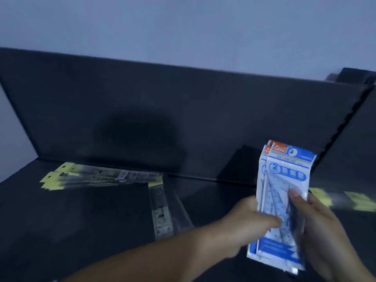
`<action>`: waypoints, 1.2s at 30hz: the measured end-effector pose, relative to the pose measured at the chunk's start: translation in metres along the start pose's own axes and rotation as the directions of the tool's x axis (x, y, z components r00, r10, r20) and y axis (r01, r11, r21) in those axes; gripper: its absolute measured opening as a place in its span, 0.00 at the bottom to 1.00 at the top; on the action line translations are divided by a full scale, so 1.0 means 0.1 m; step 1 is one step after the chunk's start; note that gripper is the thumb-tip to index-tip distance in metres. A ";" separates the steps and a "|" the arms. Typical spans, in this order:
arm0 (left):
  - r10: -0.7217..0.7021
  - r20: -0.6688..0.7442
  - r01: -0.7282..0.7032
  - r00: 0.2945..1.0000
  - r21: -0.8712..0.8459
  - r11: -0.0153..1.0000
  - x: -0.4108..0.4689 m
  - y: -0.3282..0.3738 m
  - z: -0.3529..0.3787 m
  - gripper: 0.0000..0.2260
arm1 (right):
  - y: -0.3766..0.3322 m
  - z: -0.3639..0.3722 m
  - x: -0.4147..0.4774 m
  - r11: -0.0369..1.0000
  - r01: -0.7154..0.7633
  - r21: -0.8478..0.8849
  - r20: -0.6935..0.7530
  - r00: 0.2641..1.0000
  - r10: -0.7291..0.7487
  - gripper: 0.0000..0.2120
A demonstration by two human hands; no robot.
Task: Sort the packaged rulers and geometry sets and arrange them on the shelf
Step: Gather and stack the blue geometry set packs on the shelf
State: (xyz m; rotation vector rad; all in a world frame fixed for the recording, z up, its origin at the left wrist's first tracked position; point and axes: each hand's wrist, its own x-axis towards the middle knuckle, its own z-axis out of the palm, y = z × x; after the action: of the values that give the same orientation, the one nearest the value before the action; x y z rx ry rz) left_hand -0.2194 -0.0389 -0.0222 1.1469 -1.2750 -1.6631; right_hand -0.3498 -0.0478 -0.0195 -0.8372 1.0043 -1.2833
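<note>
Geometry sets (284, 176): small stack of blue-and-white packs, at least three judging by the offset top edges. Orange corner on the header; "GEOMETRIC" and a circled 2 legible on the front pack. Clear set squares visible through the film. Held upright in lower right of frame, over the dark shelf (81, 231), top leaning slightly right. Cannot tell whether the bottom edge touches the shelf.

Left hand (248, 218): reaching in from lower centre, clamped on the stack's left edge at mid-height, thumb laid across the front, fingers hidden behind.

Right hand (319, 224): at the stack's right edge, thumb pressed flat on the front pack, fingers curled round the back. Firm two-handed hold, neither hand spread wide.

Rulers (91, 178): fan of long clear packs with yellow hang tabs, flat on the shelf at centre left, tabs pointing left, far ends against the base of the back panel (183, 108). Exact count lost to blur.

Single ruler pack (160, 210): flat, lengthwise toward the camera, just right of the fan, yellow tab at the far end.

More yellow-tabbed packs (358, 200): flat at the right edge of frame, partly hidden behind the held stack.

Slotted upright (345, 123): running diagonally at upper right. Pale wall (183, 27) above the panel.
</note>
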 end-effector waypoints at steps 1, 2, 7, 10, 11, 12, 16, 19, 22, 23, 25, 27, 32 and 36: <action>-0.032 0.000 0.032 0.999 0.012 0.999 0.03 -0.01 0.08 0.11 | 0.02 -0.05 -0.04 1.000 -0.004 0.020 -0.040 0.999 0.004 0.13; -0.060 0.001 0.060 0.998 0.022 0.998 0.06 -0.02 0.16 0.11 | 0.03 -0.11 -0.09 0.999 -0.009 0.034 -0.071 0.997 0.011 0.13; -0.134 0.058 0.132 0.989 0.041 0.990 0.10 -0.08 0.52 0.11 | -0.01 -0.49 -0.29 0.998 -0.032 0.061 -0.117 0.992 0.039 0.15; -0.162 0.060 0.161 0.985 0.023 0.987 0.03 -0.13 0.73 0.10 | -0.03 -0.74 -0.45 0.999 -0.044 0.002 -0.069 0.997 0.044 0.18; -0.166 0.048 0.166 0.985 0.011 0.986 0.02 -0.15 0.78 0.12 | -0.05 -0.80 -0.50 0.998 -0.046 -0.029 -0.049 0.998 0.045 0.17; -0.169 0.039 0.170 0.985 -0.007 0.985 0.02 -0.16 0.83 0.12 | -0.07 -0.86 -0.53 0.997 -0.049 -0.062 -0.037 0.998 0.046 0.16; -0.164 -0.024 0.162 0.986 -0.090 0.983 0.01 -0.18 1.10 0.12 | -0.21 -1.08 -0.58 0.992 -0.049 -0.117 -0.022 0.999 0.047 0.14; -0.140 -0.043 0.134 0.989 -0.115 0.984 0.08 -0.17 1.47 0.12 | -0.38 -1.37 -0.65 0.991 -0.068 -0.119 -0.024 0.998 0.065 0.13; -0.143 -0.011 0.140 0.990 -0.150 0.979 0.21 -0.18 2.05 0.09 | -0.61 -1.83 -0.79 0.987 -0.075 -0.143 -0.073 0.995 0.065 0.13; -0.147 0.005 0.146 0.989 -0.182 0.972 0.25 -0.18 2.27 0.08 | -0.70 -2.02 -0.85 0.984 -0.076 -0.159 -0.109 0.992 0.059 0.12; -0.159 0.039 0.164 0.986 -0.261 0.951 0.36 -0.16 2.74 0.09 | -0.89 -2.42 -0.98 0.973 -0.071 -0.222 -0.170 0.985 0.033 0.10; -0.172 0.065 0.183 0.983 -0.310 0.933 0.46 -0.14 3.20 0.10 | -1.06 -2.84 -1.08 0.948 -0.031 -0.317 -0.217 0.975 -0.040 0.09; -0.205 0.136 0.236 0.969 -0.280 0.931 0.73 -0.14 4.06 0.10 | -1.37 -3.68 -1.30 0.926 0.003 -0.377 -0.275 0.954 -0.115 0.09; -0.194 0.215 0.238 0.957 -0.205 0.949 1.08 -0.14 4.67 0.10 | -1.62 -4.31 -1.43 0.950 -0.009 -0.313 -0.281 0.956 -0.083 0.09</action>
State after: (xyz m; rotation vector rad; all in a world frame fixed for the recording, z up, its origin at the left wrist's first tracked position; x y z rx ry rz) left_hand -0.6963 0.0123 -0.0078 1.0349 -1.0638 -2.0684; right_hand -0.8108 0.0928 -0.0065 -0.9255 1.4620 -1.3241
